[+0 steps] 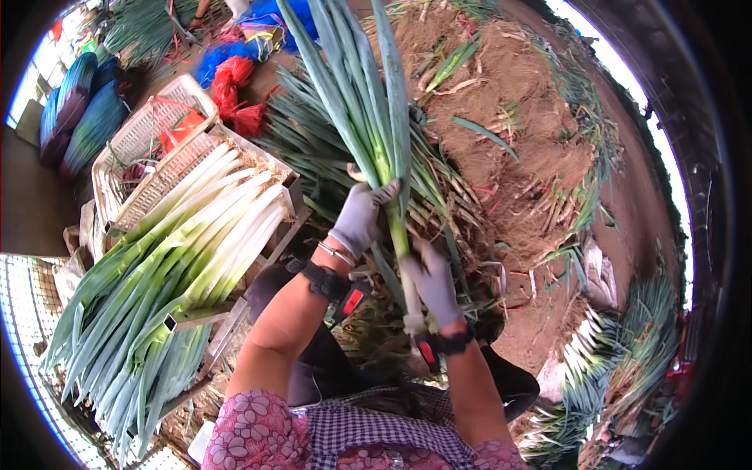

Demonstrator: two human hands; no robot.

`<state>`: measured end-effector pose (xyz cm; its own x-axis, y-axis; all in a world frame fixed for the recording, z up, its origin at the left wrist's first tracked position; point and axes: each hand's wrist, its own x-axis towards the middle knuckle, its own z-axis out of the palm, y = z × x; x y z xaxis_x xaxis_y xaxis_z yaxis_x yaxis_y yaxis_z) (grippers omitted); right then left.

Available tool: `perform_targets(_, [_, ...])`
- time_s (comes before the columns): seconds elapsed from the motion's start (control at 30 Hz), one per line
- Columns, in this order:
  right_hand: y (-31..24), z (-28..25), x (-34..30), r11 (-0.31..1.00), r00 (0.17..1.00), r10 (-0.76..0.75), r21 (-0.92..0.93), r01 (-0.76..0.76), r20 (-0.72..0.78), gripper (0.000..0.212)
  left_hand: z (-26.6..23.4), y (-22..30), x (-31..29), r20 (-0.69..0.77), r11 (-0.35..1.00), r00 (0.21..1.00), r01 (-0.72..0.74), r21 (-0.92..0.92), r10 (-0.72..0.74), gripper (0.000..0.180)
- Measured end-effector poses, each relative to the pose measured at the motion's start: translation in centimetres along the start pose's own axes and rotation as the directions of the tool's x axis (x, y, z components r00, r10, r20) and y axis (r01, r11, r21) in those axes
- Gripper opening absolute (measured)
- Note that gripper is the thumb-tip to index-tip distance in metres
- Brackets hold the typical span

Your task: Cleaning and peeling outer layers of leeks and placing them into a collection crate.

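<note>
A long green onion (398,235) with blue-green leaves slants across the middle, leaves away from me and its pale root end toward my lap. My left hand (363,215), in a light glove, is closed around the stalk just below where the leaves fan out. Lower down, my gloved right hand (435,283) has its fingers closed against the pale part of the stalk. To my left, a thick row of trimmed green onions (211,227) lies across a metal rack (207,315), white ends toward the far right. Behind my hands is a pile of untrimmed green onions (313,129).
Beyond the rack stands a cream plastic crate (129,160). Red twine (233,82) and blue netting (210,63) lie farther back. Soil (525,125) with loose leaves covers the ground at right. More onion bundles (583,364) lie at lower right.
</note>
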<state>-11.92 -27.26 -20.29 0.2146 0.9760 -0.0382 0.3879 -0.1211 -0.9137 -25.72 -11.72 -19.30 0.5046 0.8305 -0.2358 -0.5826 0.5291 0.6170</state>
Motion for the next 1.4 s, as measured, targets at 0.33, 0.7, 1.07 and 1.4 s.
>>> perform_targets(0.33, [-2.3,1.7,-0.5,0.975,0.972,0.209,0.049,-0.215,0.107,0.032,-2.9,-7.2,0.4,-0.039,0.885,0.999,0.021,0.466,-0.003,0.022])
perform_targets(0.7, [-4.3,-2.0,-13.4,0.923,0.991,0.06,-0.371,-0.101,-0.121,0.023,-4.4,-11.1,8.9,-0.493,0.886,0.869,0.249,0.391,-0.026,0.021])
perform_targets(1.07, [0.9,-9.0,-13.8,0.728,0.977,0.169,-0.651,-0.215,-0.134,0.066,-8.4,-7.2,17.0,-0.404,0.985,0.911,-0.012,0.17,0.08,0.009])
perform_targets(1.4, [5.8,-6.5,-6.6,0.937,0.991,-0.115,-0.339,0.085,-0.068,0.035,1.7,-15.2,5.1,-0.373,0.987,0.914,0.148,-0.061,-0.16,0.02])
